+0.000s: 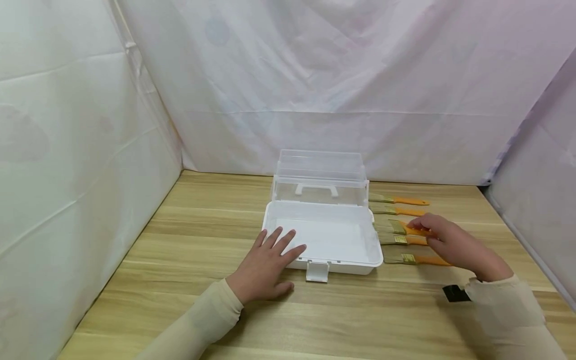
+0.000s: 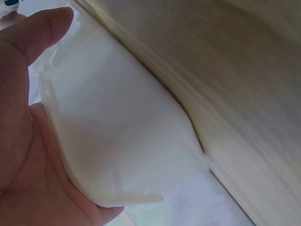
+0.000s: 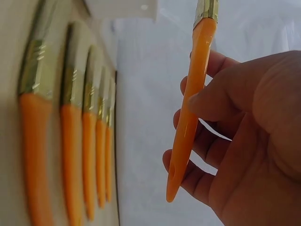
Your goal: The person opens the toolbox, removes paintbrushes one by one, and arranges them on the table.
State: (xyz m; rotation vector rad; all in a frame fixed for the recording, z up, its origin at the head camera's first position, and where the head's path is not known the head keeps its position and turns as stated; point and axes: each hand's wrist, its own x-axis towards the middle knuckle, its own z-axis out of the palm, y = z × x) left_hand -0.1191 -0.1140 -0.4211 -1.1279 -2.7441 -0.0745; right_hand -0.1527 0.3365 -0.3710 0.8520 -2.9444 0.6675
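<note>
A white plastic case lies with its clear lid raised at the back, its bottom tray bare inside. My left hand rests on the front left corner, fingers spread over the rim; the left wrist view shows the palm along the white wall. Right of the case, my right hand pinches the orange handle of a flat paintbrush between thumb and fingers, held above the table. Several similar paintbrushes lie side by side beneath it, bristles toward the case.
The wood-grain table is enclosed by pale cloth at the back and both sides. A small black piece lies near my right sleeve. The case's front latch hangs down toward me.
</note>
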